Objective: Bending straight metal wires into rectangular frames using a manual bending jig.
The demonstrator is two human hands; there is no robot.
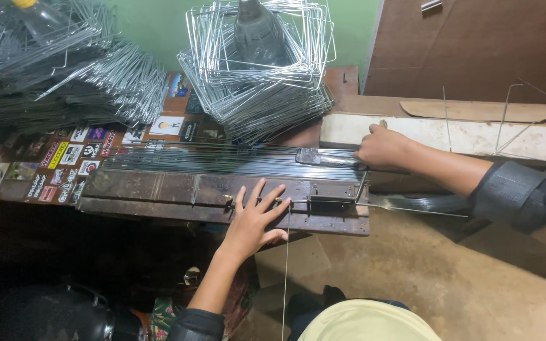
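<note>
My left hand (255, 218) lies flat with fingers spread on a dark wooden jig board (159, 189), pressing a thin wire (285, 271) that runs down toward me from the board's metal bending fixture (330, 201). My right hand (382, 148) is closed around the fixture's lever at the end of a bundle of straight steel wires (222, 161) lying along the board. A black band wraps my right forearm (518, 194).
Stacks of bent square wire frames (257, 69) stand behind the board, each with a plastic bottle inside, and another pile (58, 63) sits at the left. A sticker-covered tabletop (64, 158) lies left. A pale plank (475, 136) and bent wire pieces lie right, above a concrete floor (424, 278).
</note>
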